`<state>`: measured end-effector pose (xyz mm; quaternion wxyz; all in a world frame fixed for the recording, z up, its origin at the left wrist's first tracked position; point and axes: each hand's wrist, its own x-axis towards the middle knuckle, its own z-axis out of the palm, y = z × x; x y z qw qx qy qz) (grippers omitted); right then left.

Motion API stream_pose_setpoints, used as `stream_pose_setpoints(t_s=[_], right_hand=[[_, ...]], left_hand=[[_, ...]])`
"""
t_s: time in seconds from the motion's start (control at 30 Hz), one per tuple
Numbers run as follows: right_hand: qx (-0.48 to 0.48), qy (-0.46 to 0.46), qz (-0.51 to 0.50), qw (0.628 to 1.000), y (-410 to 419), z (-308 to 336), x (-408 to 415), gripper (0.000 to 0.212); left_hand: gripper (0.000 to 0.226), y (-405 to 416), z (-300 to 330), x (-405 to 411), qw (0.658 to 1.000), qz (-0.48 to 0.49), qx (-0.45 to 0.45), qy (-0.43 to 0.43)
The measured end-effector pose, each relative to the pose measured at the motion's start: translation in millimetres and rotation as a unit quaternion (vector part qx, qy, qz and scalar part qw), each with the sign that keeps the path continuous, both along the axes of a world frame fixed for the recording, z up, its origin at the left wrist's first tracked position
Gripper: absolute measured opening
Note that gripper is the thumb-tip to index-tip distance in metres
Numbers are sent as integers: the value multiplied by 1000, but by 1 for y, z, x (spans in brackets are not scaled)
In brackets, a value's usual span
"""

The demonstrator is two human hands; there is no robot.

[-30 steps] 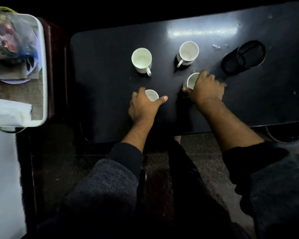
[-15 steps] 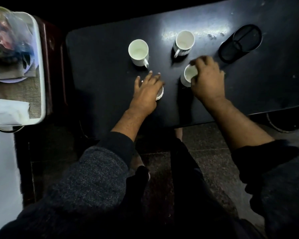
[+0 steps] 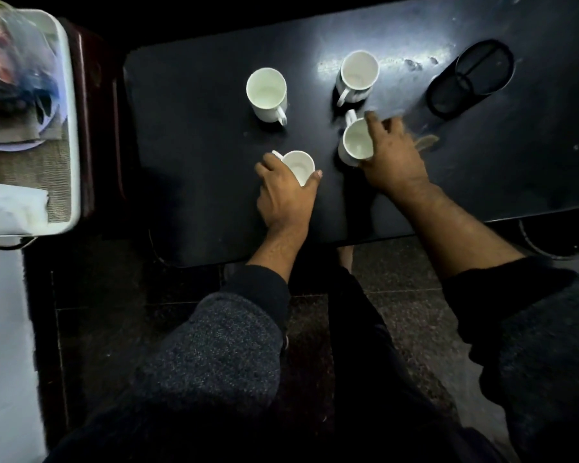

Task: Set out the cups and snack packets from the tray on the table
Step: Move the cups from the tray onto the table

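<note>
Setting out cups, we have four on the table (image 3: 194, 135): two far ones stand free, our left hand (image 3: 286, 195) curls around the near-left cup (image 3: 300, 165), our right hand (image 3: 393, 158) grips the near-right cup (image 3: 356, 142). Snack packets (image 3: 10, 68) wait in the tray (image 3: 72, 135), far left.

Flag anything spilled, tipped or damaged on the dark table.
Nothing stands out. All four white ceramic cups stand upright on the dark table, no spill visible. Only the black mesh holder lies on its side.
</note>
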<state>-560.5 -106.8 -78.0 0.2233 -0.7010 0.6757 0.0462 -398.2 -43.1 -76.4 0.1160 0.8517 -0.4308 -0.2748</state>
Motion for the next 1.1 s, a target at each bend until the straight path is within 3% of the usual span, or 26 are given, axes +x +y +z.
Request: stream_pose_setpoints(t_s=[0.2,0.3,0.43,0.97,1.1], right_hand=[[46,-43,-24,998,-8,2,10,93],[3,-41,-43,998,-8,4,18,74],[11,-33,16,999,-14,8,14,58],[45,-9,50,998,-16,12,7,77],[31,-2,60,998,-15,17,7,77]], left_hand=[[63,-3,-5,14,996,-87,-15,-22],[71,-1,-7,22,994,-109,-26,3],[72,-1,-6,27,993,-112,-38,31],[71,-7,-3,33,991,-104,-39,75],[85,-10,0,35,990,-103,-11,91]])
